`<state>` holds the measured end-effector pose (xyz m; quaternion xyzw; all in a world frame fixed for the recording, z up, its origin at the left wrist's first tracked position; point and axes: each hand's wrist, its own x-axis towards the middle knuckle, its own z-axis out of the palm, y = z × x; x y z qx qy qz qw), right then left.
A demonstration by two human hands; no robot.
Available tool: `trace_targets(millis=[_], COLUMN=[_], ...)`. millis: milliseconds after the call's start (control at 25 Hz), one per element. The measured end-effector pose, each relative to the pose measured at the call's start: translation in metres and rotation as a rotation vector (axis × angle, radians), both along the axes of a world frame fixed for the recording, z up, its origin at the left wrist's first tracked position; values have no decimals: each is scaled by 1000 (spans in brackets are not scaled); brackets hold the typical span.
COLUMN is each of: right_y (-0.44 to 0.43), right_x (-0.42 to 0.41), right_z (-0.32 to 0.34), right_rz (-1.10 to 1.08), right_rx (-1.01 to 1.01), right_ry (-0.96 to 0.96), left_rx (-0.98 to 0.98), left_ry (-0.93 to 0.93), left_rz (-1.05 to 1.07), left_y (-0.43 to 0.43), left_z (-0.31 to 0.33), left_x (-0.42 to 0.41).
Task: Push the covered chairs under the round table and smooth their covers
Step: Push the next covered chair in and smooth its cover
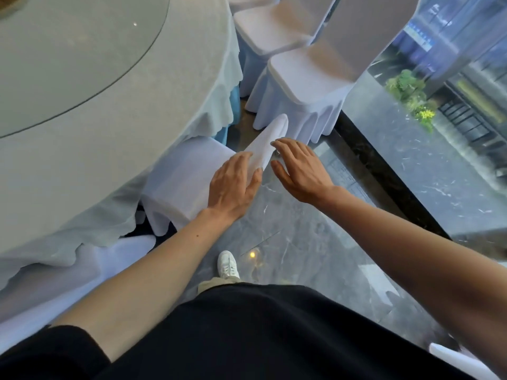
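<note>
A white-covered chair (183, 174) stands with its seat partly under the round table (82, 111), which wears a pale cloth. Its covered backrest (270, 139) points toward me as a narrow white edge. My left hand (233, 185) lies flat on the backrest's left face, fingers together. My right hand (299, 167) is spread just to the right of the backrest, fingertips touching the cloth, holding nothing. Two more covered chairs (304, 78) (274, 28) stand beyond, pulled out from the table.
Another white chair cover (68, 275) shows at the lower left under the tablecloth's hem. A glass wall with a dark sill (384, 174) runs along the right. The floor is polished dark marble (288, 242). My white shoe (227, 264) stands on it.
</note>
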<state>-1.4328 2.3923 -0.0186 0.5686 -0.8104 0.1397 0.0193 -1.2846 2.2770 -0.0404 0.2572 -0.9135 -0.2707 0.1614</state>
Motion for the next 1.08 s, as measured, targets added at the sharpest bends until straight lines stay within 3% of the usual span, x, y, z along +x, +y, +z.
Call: trace_targets(millis=[240, 760, 1080], right_y=[-29, -86, -90], right_x=[-60, -167, -153], right_z=[-7, -39, -51], right_rz=[154, 761, 761], right_rx=[81, 382, 384], right_ry=[17, 76, 151], left_rx=[34, 31, -95], left_ry=[-77, -313, -446], left_rz=[11, 429, 460], left_y=[-11, 17, 19], left_z=[-11, -39, -41], left_x=[-40, -87, -86])
